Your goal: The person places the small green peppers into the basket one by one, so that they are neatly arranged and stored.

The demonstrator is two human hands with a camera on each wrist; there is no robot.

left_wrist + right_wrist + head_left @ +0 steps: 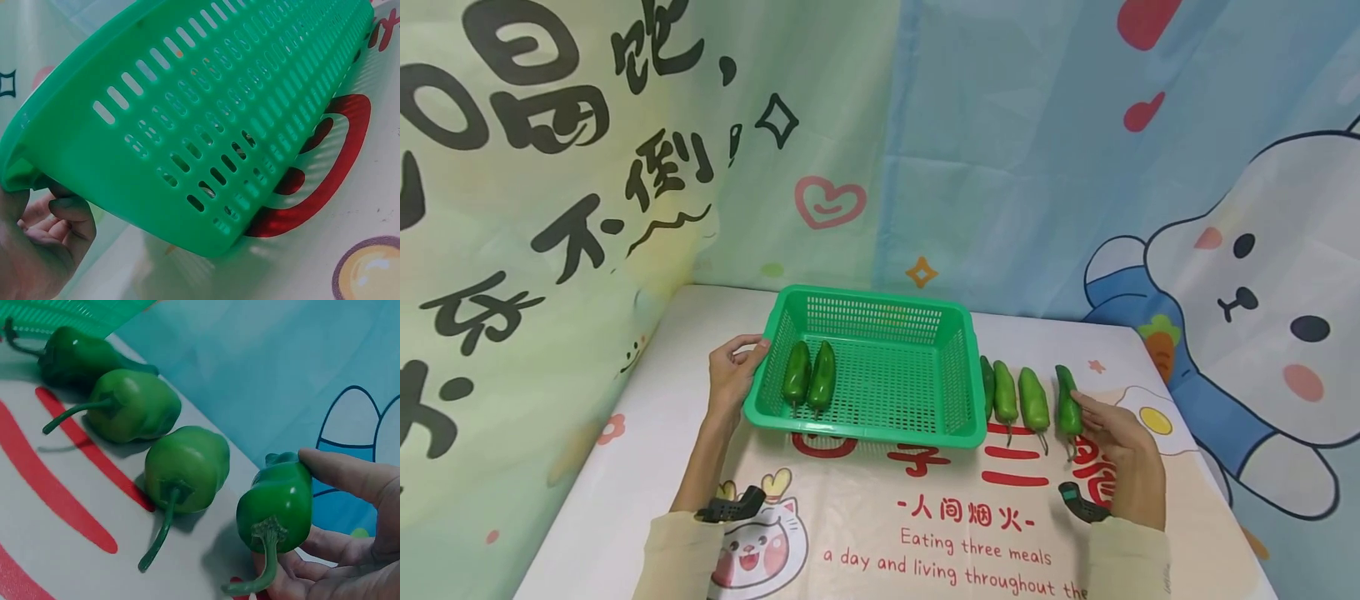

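A green plastic basket [887,429] with slotted walls stands at the middle of the table, two green peppers [822,379] lying in its left part. My left hand [732,379] grips the basket's left rim; in the left wrist view its fingers [78,225] curl under that rim. To the right of the basket lies a row of green peppers [1033,400]. The rightmost pepper [275,506] is held by my right hand [1116,425], with one fingertip on its upper side and other fingers low beside it. Its stem points toward me.
The printed tablecloth [962,500] carries red characters and cartoon figures. Behind the table hangs a printed cloth backdrop [1000,167], close to the far edge. Three other peppers [187,469] lie between the held one and the basket, the leftmost partly hidden by the basket wall in the head view.
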